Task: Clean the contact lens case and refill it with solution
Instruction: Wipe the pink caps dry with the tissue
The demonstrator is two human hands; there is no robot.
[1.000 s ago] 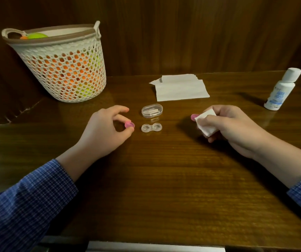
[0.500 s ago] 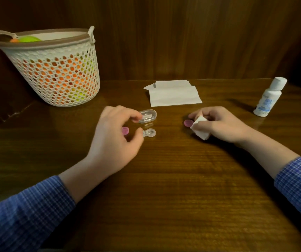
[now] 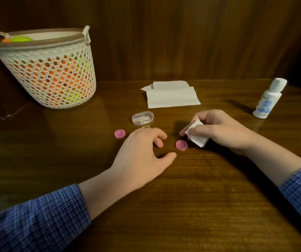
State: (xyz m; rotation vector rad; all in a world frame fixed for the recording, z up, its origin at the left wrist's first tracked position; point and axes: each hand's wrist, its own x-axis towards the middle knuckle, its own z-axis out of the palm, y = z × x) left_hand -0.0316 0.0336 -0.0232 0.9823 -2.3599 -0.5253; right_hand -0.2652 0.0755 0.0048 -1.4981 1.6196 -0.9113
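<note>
Two pink caps lie on the wooden table: one [image 3: 119, 133] left of my left hand, the other [image 3: 181, 145] between my hands. My left hand [image 3: 142, 153] hovers palm down with loosely curved fingers and the thumb spread apart; it covers the spot where the clear lens case lay, so the case is hidden. My right hand [image 3: 218, 131] grips a folded white tissue [image 3: 197, 138] just right of the second cap. The white solution bottle [image 3: 267, 99] stands capped at the far right.
A small clear oval box [image 3: 142, 118] sits just beyond my left hand. Folded white tissues [image 3: 171, 96] lie behind it. A white mesh basket [image 3: 46, 70] with coloured balls stands at the back left against the wooden wall.
My left hand set its pink cap down on the left and moved right over the lens case. My right hand let its pink cap drop onto the table and kept the tissue.
</note>
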